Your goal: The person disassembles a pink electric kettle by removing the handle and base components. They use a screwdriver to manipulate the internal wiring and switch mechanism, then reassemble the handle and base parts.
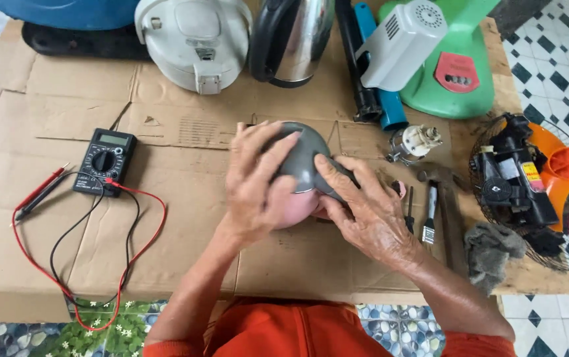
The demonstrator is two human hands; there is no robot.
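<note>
Multimeter (104,160), kettle (292,39), green fan base (453,66), possibly hammer (448,211).

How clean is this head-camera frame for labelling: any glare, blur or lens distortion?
Head view: soft, even daylight with faint shadows; both hands and the grey rounded housing are sharp; a bright reflection streaks the steel kettle; wide-angle bowing bends the cardboard edges near the corners; the multimeter stays crisp.
</note>
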